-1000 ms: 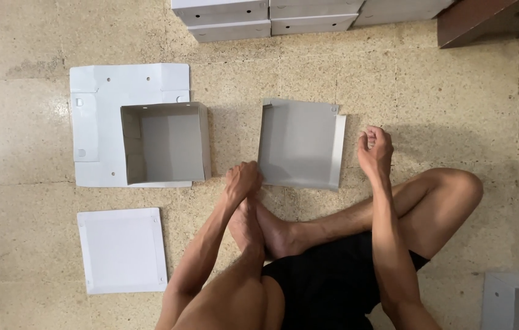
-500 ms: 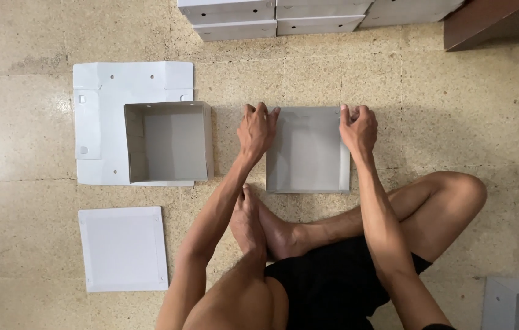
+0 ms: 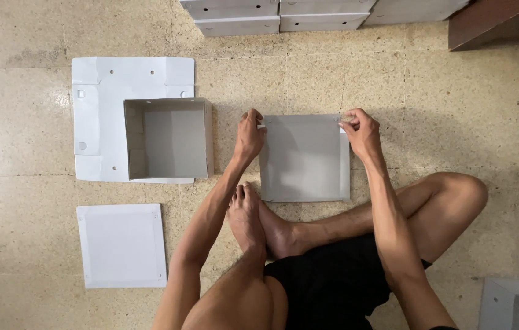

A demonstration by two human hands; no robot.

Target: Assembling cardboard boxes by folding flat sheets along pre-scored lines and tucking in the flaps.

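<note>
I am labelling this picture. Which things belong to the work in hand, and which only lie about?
In hand:
flat grey cardboard sheet
left hand
right hand

Lying about:
open grey cardboard box
white flat panel
stacked grey boxes

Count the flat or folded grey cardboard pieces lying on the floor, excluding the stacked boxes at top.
5: sheet under box, open box, held panel, square panel, cut-off piece.
</note>
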